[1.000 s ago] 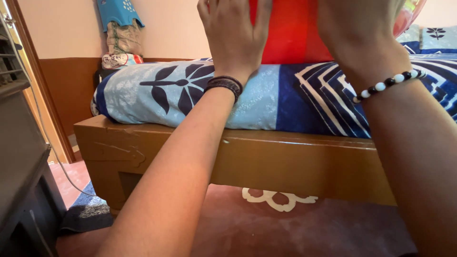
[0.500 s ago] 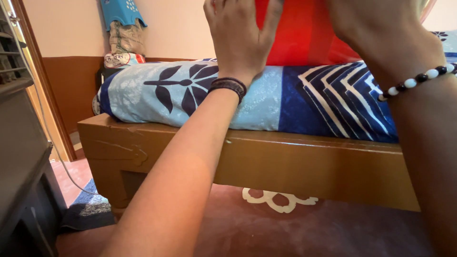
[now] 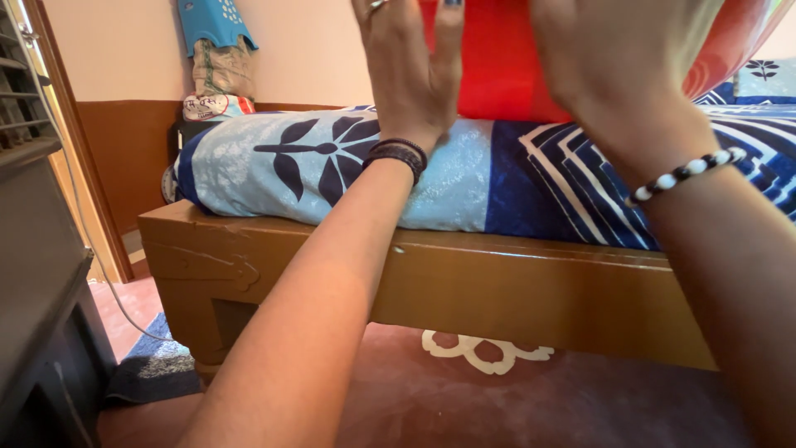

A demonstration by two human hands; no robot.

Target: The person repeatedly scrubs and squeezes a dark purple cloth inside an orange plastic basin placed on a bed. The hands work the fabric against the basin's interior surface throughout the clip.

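Observation:
My left hand [image 3: 406, 75] is raised with its fingers straight up, palm flat against the left side of a red cushion-like thing [image 3: 497, 66]. It wears a ring and a dark wristband [image 3: 398, 154]. My right hand [image 3: 622, 58] covers the right side of the same red thing, so it is held between both palms just above the bed. A black-and-white bead bracelet [image 3: 680, 174] circles my right wrist. The top of the red thing is cut off by the frame.
A wooden bed frame [image 3: 497, 282] carries a mattress in a blue patterned sheet [image 3: 315, 166]. A dark cabinet [image 3: 33, 315] stands at the left, with a thin cable beside it. Clothes hang [image 3: 215, 50] on the far wall. The dark red floor [image 3: 580, 406] has a blue mat [image 3: 157, 365].
My left fingers have straightened from a curl around the red thing's edge to lie flat against it. My right wrist has dropped slightly. The bed has not moved.

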